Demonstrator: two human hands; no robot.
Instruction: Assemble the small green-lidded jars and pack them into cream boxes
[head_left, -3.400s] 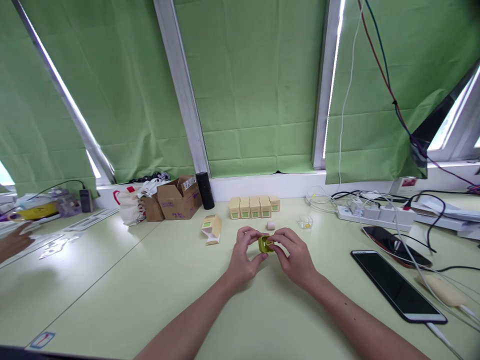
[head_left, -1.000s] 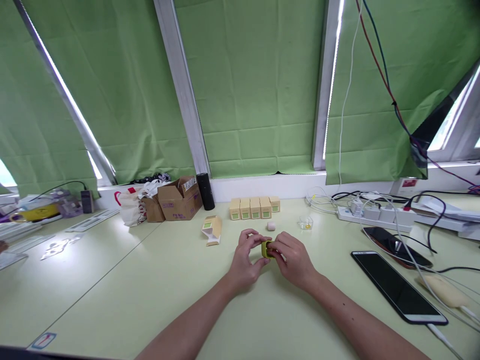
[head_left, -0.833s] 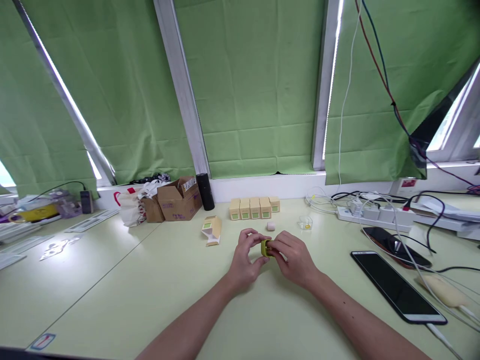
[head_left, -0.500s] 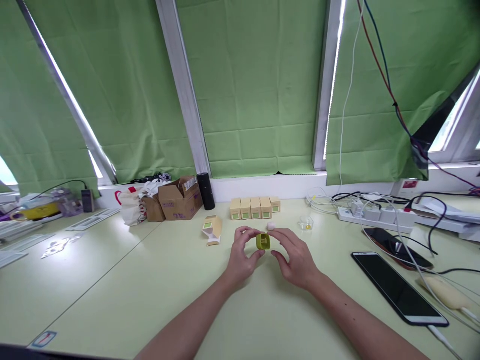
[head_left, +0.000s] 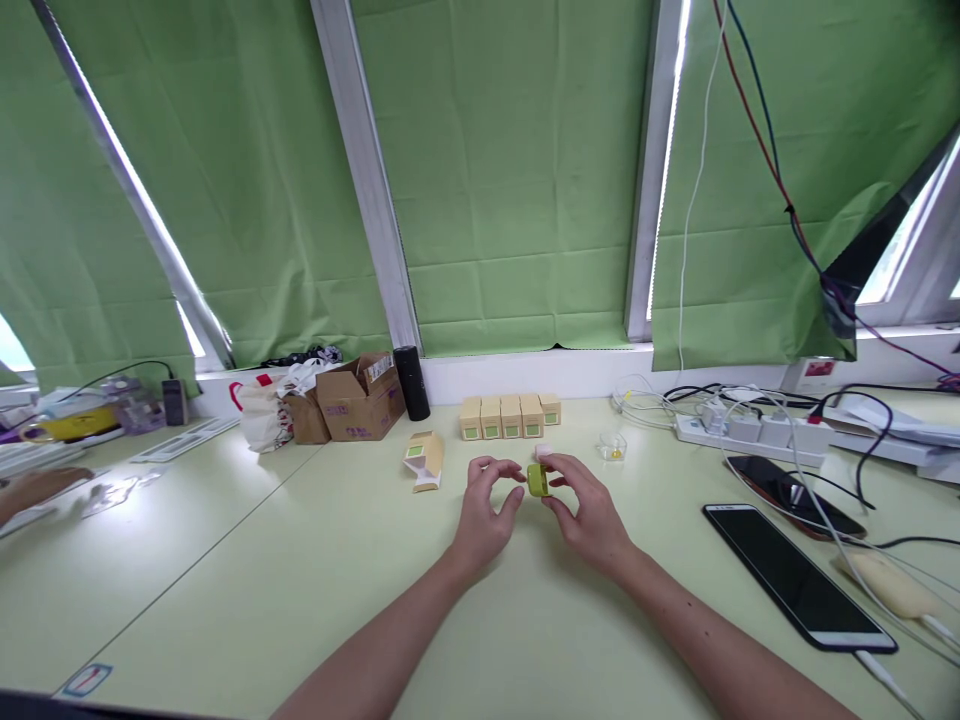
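A small olive-green case (head_left: 538, 480) is held upright between the thumb and fingers of my right hand (head_left: 589, 510). My left hand (head_left: 484, 510) is just left of it, its thumb and fingers apart and curved, holding nothing. Behind the case a small whitish-pink object (head_left: 543, 452) is partly hidden by my right fingers. Several small tan boxes (head_left: 511, 416) stand in a row farther back. An opened tan box (head_left: 424, 460) lies left of my hands. To the right sits a small clear container (head_left: 612, 447) with something yellow in it.
A cardboard box (head_left: 364, 405), a black cylinder (head_left: 412, 383) and a white bag (head_left: 262, 412) stand at the back left. A phone (head_left: 799, 575), a dark phone (head_left: 795, 497), cables and a power strip (head_left: 750, 435) lie at right. Another person's hand (head_left: 45, 488) is at far left.
The green case has turned and moved slightly right with my right hand. My left fingers have come off it. Another person's hand has entered at the far left.
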